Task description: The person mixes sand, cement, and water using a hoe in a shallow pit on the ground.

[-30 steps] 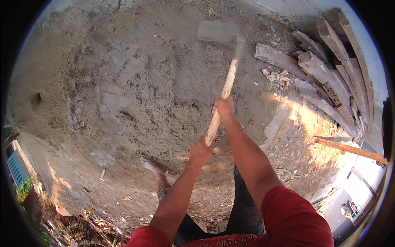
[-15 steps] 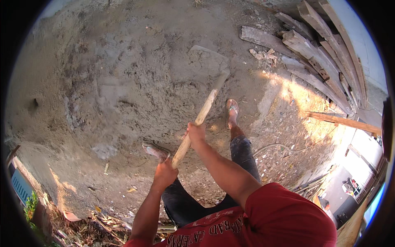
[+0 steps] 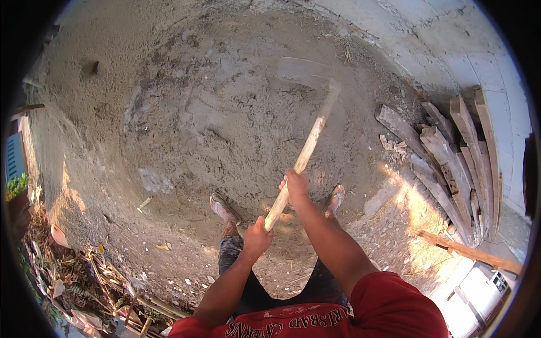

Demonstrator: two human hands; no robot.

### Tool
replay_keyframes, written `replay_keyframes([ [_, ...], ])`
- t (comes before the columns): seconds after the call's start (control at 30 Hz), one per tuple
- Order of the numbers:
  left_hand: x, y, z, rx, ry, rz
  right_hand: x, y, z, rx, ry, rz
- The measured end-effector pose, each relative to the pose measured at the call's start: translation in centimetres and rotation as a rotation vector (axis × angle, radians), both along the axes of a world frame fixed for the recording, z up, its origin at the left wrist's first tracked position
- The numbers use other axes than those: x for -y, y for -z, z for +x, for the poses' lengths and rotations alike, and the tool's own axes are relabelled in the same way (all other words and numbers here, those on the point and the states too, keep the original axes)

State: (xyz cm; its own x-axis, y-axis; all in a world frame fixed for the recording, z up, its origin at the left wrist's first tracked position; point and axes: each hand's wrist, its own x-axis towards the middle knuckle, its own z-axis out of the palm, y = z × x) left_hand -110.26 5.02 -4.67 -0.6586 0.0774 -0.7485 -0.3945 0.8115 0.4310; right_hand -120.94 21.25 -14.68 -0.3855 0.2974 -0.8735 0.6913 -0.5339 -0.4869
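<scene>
A long-handled hoe (image 3: 309, 147) slants away from me, its pale wooden handle running up to a wide, mud-coated blade (image 3: 307, 70). My right hand (image 3: 296, 186) is closed round the middle of the handle. Lower down, near the handle's end, my left hand (image 3: 258, 239) is wrapped round it too. The blade is over the far part of a broad spread of wet grey mortar (image 3: 225, 127); it is slightly blurred, and I cannot tell whether it touches the mix. My sandalled feet stand at the near edge of the mortar, one either side of the handle.
Weathered timber (image 3: 445, 149) is piled at the right against a pale wall (image 3: 451, 42). An orange-brown plank (image 3: 468, 248) lies nearer on that side. Dry leaves and sticks (image 3: 67, 265) litter the lower left. A whitish patch (image 3: 155, 180) marks the mortar's left part.
The hoe's blade has gone farther from me, and both hands have kept their hold on the handle. The view has turned, so the timber now appears lower and farther right.
</scene>
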Motion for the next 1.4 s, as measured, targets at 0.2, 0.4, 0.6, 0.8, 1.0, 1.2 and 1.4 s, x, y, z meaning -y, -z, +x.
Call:
replay_keyframes([
  [0.2, -4.9, 11.7, -17.6, -0.176, -0.211, 0.065, -1.7, 9.5, -20.8, -0.203, -0.368, 0.161],
  [0.4, -7.7, 14.8, -19.5, 0.278, -0.665, 0.399, -1.2, 15.3, -23.6, -0.031, -0.884, 0.318],
  [0.6, -10.2, 9.7, -4.3, 0.466, -0.633, 0.491, -3.6, 12.1, -7.6, 0.149, -0.84, 0.539],
  [0.8, -10.9, -2.9, 15.1, 0.294, -0.466, 0.24, -5.2, -4.0, 10.3, 0.111, -0.71, 0.28],
  [1.0, -10.8, -7.8, 24.1, 0.494, -0.448, 0.215, -5.0, -10.8, 19.6, 0.15, -0.619, 0.253],
  [1.2, -4.7, 9.0, 5.5, 0.062, -0.45, 0.08, 3.1, 4.6, -1.0, -0.12, -0.584, 0.1],
  [1.4, 1.2, 18.7, -21.3, -0.213, -0.461, 0.083, 9.9, 14.2, -27.7, -0.308, -0.687, 0.21],
])
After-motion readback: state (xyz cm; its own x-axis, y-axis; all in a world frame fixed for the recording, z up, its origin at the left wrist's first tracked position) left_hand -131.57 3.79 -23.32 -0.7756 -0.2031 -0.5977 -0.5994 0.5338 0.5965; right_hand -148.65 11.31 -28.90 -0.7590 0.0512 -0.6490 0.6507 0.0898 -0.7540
